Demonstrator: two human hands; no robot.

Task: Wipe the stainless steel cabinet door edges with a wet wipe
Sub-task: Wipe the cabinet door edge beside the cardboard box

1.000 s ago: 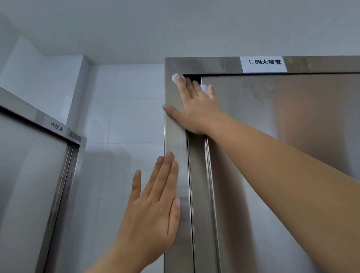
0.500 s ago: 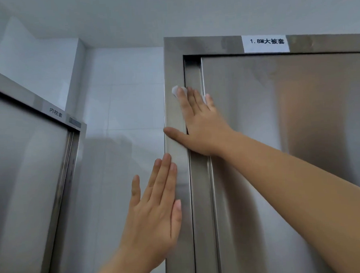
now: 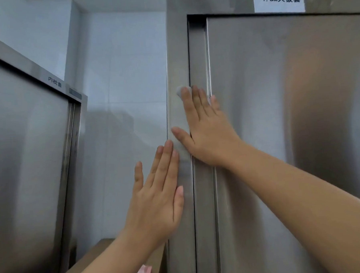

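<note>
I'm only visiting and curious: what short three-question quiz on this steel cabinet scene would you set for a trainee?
1. True or false: the wet wipe lies under the left hand.
2. Multiple choice: the left hand's fingers are A) clenched in a fist, B) straight, resting against the frame, C) hooked round a handle.
3. Fill in: the white label sits on the frame's ____ rail.
Key: 1 false, the right hand presses the wipe to the frame with straight fingers; 2 B; 3 top.
</note>
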